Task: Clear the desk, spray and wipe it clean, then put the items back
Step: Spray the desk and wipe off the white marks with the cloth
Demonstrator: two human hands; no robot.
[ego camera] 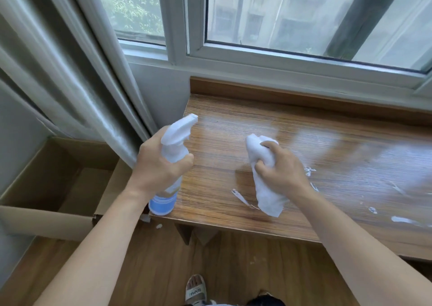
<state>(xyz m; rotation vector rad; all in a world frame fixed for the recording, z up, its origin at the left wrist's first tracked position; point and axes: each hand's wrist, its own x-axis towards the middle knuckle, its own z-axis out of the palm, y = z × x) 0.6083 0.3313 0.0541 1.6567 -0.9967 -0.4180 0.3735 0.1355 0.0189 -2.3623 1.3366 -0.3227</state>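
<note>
The spray bottle [171, 163] is gripped by the left hand [159, 165] over the left end of the desk [304, 142], its nozzle aimed across the wood. Toward the middle of the desk, a white cloth [264, 177] is bunched under the curled fingers of the right hand [278, 168]. White scraps [240, 197] are scattered on the desk beside the cloth; they could be smeared or swept onto the floor if wiped carelessly. Spray could be misdirected toward the curtain [77, 72] left of the desk.

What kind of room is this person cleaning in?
Probably a room in a flat, perhaps a bedroom or study: a wood-grain desk sits under a white-framed sliding window facing another building, with grey curtains and an open cardboard box beside it.
</note>
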